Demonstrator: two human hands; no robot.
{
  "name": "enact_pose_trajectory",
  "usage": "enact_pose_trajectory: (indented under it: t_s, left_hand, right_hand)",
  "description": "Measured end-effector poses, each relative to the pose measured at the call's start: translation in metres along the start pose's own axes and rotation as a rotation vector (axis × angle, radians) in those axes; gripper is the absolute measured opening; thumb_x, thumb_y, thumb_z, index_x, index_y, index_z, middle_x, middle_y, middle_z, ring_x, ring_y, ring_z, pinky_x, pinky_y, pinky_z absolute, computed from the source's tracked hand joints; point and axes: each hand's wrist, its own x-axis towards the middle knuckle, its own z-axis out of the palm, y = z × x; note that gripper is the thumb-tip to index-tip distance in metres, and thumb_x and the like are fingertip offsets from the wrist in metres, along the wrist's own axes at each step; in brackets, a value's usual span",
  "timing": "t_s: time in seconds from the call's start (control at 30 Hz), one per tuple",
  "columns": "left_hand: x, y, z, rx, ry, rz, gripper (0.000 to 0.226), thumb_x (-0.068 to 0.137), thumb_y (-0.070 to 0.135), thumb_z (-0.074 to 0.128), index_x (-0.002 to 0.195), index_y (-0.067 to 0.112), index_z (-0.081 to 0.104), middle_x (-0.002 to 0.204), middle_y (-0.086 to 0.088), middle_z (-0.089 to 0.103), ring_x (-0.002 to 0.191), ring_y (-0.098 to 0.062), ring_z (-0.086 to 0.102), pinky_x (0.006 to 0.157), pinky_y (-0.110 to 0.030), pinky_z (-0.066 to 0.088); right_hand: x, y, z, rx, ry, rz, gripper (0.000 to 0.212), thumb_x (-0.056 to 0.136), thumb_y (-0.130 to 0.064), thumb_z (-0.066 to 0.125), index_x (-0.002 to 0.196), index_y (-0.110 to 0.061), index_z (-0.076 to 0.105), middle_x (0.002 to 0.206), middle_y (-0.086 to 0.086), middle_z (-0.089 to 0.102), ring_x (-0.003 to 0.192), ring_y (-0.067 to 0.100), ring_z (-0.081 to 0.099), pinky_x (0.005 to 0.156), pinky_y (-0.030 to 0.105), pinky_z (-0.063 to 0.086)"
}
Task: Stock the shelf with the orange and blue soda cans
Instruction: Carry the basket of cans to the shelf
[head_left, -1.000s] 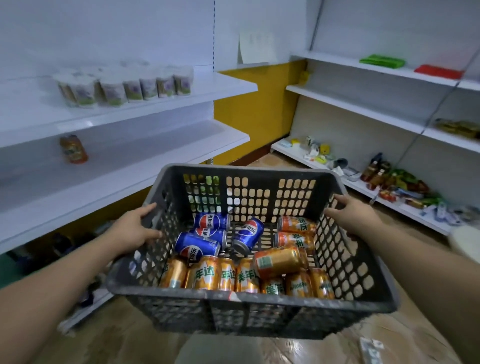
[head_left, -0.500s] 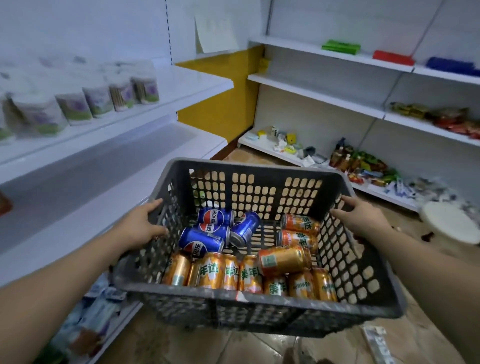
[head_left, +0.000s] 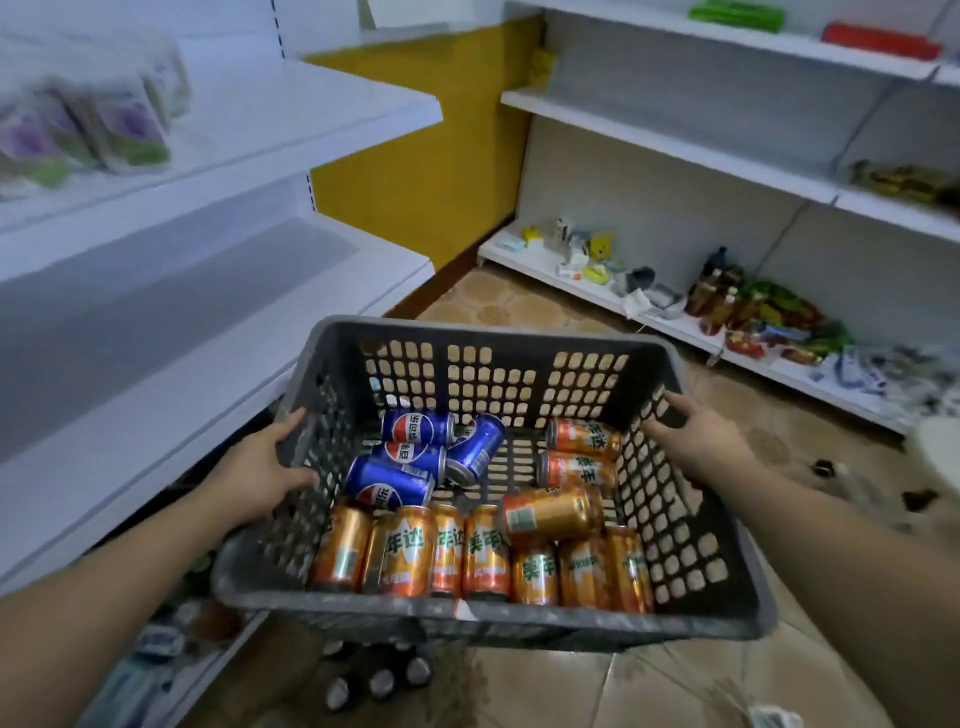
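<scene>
Gripping the basket by its side rims, left hand and right hand hold blue cans and orange cans.

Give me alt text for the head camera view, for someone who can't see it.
A left hand and a right hand hold a grey crate by its sides; blue cans and orange cans lie inside. White shelves stand to the left and ahead.

On the left, white shelving runs along the wall; more white shelves line the right side. A yellow wall panel fills the corner between them, and glossy brown patterned floor tiles lie underfoot.
</scene>
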Motion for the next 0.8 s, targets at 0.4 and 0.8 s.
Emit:
enact_pose_trajectory:
  t_s: [0.4, 0.8]
  left_hand:
    - [0.207, -0.029, 0.111, 0.131, -0.141, 0.050, 0.090, 0.076, 0.010, 0.079, 0.150, 0.027, 0.030, 0.146, -0.009, 0.043, 0.125, -0.027, 0.050, 0.094, -0.029, 0.040]
    - [0.356, -0.140, 0.279, 0.069, -0.164, -0.004, 0.087, 0.076, -0.001, 0.076, 0.148, 0.024, 0.034, 0.135, -0.012, 0.054, 0.114, -0.025, 0.056, 0.097, -0.037, 0.045]
  right_hand:
    - [0.127, 0.049, 0.129, 0.120, 0.044, 0.215, 0.066, 0.090, -0.044, 0.061, 0.149, -0.032, 0.032, 0.144, 0.008, 0.048, 0.119, 0.027, 0.055, 0.096, 0.042, 0.049]
    - [0.279, 0.141, 0.319, 0.188, 0.001, 0.288, 0.066, 0.090, -0.046, 0.059, 0.149, -0.038, 0.028, 0.137, 0.004, 0.055, 0.091, 0.023, 0.065, 0.072, 0.039, 0.058]
